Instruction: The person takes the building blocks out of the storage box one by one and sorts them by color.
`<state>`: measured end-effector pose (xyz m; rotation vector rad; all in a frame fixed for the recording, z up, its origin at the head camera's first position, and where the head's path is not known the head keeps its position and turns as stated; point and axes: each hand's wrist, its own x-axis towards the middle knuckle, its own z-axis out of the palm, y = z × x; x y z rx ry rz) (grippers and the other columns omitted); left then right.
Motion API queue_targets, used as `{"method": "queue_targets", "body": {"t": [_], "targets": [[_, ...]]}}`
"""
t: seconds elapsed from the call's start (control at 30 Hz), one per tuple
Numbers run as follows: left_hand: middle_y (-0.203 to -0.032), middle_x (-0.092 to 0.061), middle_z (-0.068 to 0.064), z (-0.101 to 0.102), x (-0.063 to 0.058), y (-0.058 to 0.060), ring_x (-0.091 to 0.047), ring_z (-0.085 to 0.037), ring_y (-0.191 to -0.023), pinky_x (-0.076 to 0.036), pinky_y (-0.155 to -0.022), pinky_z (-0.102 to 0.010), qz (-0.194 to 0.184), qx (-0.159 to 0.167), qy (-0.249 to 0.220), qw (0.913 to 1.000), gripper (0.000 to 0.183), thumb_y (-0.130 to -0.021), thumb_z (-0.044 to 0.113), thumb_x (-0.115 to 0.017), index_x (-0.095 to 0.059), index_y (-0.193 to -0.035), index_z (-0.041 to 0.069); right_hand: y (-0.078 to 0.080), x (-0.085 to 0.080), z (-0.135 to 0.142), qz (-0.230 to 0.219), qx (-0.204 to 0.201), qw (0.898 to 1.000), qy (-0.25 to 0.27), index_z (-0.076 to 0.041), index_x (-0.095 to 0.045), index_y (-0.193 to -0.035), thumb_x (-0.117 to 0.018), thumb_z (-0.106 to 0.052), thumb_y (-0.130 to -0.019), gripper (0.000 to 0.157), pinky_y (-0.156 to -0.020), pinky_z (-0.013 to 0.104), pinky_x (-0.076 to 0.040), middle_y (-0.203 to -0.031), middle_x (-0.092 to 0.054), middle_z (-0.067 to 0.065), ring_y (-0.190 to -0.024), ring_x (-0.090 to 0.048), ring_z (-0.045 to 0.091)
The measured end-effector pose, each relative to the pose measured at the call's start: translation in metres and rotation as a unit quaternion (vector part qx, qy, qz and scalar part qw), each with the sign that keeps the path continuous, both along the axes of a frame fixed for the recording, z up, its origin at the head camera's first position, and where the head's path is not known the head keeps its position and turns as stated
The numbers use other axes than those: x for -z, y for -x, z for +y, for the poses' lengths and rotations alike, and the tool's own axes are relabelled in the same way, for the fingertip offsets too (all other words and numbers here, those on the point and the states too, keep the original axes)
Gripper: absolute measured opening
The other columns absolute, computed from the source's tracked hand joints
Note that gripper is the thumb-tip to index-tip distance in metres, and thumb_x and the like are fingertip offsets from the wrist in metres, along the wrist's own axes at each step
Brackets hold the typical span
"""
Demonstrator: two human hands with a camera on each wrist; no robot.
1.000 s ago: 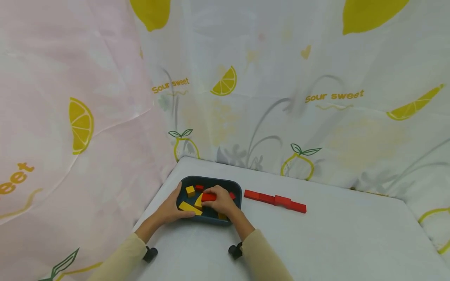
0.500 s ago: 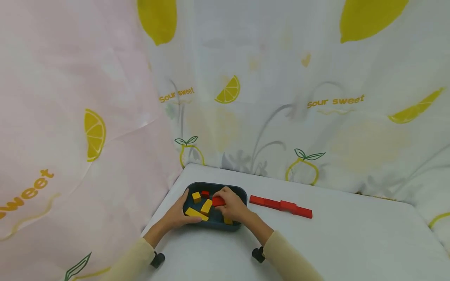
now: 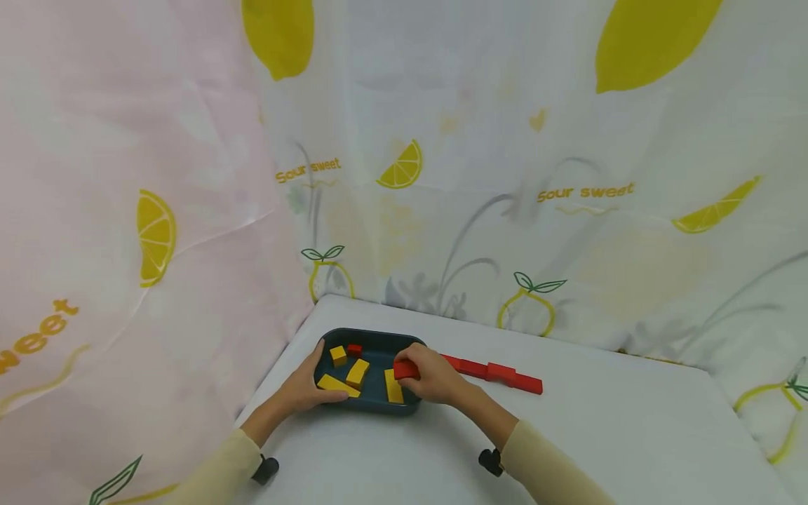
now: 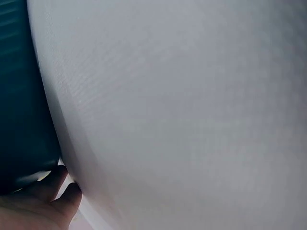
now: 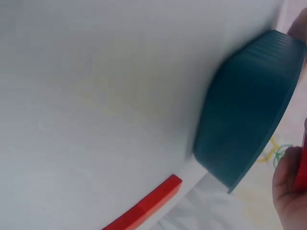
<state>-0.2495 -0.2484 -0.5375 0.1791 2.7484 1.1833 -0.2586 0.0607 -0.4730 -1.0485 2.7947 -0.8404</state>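
Observation:
A dark blue-green tray (image 3: 372,339) stands on the white table, holding several yellow blocks and a small red block (image 3: 355,349). My left hand (image 3: 299,387) grips the tray's left end, its thumb along the front rim; in the left wrist view, fingertips (image 4: 72,194) show by the tray's corner. Over the tray's right end, my right hand (image 3: 437,376) pinches a red block (image 3: 405,369) between thumb and fingers. That hand hides part of the right rim. A yellow block (image 3: 393,386) lies in the tray just below the held block.
Several red blocks (image 3: 501,374) lie in a row on the table (image 3: 600,435), right of the tray. One sits slightly offset from the line. A lemon-print cloth (image 3: 454,210) rises behind the table and along its left side.
My right hand has lifted the red block and moved it right, from the middle of the tray to its right end. The left hand stays on the tray. The head view has shifted slightly.

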Motion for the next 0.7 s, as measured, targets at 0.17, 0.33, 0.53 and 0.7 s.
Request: {"method": "queue_targets", "body": {"t": [0.17, 0.33, 0.53, 0.7], "targets": [[-0.164, -0.013, -0.024, -0.001, 0.003, 0.0, -0.022, -0.044, -0.148, -0.023, -0.117, -0.063, 0.007, -0.005, -0.006, 0.9999, 0.128, -0.071, 0.053, -0.084, -0.002, -0.16, 0.01, -0.015, 0.002, 0.018, 0.045, -0.003, 0.998, -0.034, -0.013, -0.061, -0.129, -0.072, -0.022, -0.091, 0.041, -0.081, 0.024, -0.055, -0.113, -0.062, 0.001, -0.094, -0.057, 0.012], [-0.163, -0.014, -0.026, 0.001, 0.008, -0.006, -0.023, -0.046, -0.147, -0.025, -0.116, -0.064, -0.001, -0.004, 0.0, 1.0, 0.13, -0.071, 0.055, -0.083, -0.001, -0.159, 0.007, -0.026, 0.013, 0.044, 0.047, 0.002, 0.998, -0.05, -0.014, -0.06, -0.13, -0.073, -0.023, -0.09, 0.042, -0.083, 0.024, -0.055, -0.113, -0.062, -0.001, -0.095, -0.056, 0.01], [-0.163, -0.014, -0.025, -0.001, 0.005, -0.006, -0.022, -0.046, -0.148, -0.024, -0.116, -0.064, 0.0, -0.014, 0.002, 0.9999, 0.13, -0.071, 0.055, -0.084, -0.002, -0.16, 0.007, -0.026, 0.018, 0.075, 0.051, 0.031, 0.997, -0.057, -0.013, -0.062, -0.128, -0.075, -0.024, -0.088, 0.043, -0.084, 0.029, -0.057, -0.115, -0.064, -0.002, -0.099, -0.058, 0.012], [-0.164, -0.012, -0.023, 0.0, 0.001, -0.001, -0.02, -0.045, -0.149, -0.023, -0.116, -0.064, -0.004, -0.012, 0.0, 0.9999, 0.13, -0.071, 0.056, -0.083, 0.0, -0.16, 0.01, -0.027, 0.016, 0.101, 0.043, 0.079, 0.995, -0.049, -0.016, -0.062, -0.125, -0.078, -0.022, -0.085, 0.043, -0.08, 0.028, -0.057, -0.114, -0.063, -0.004, -0.101, -0.056, 0.012]]}}
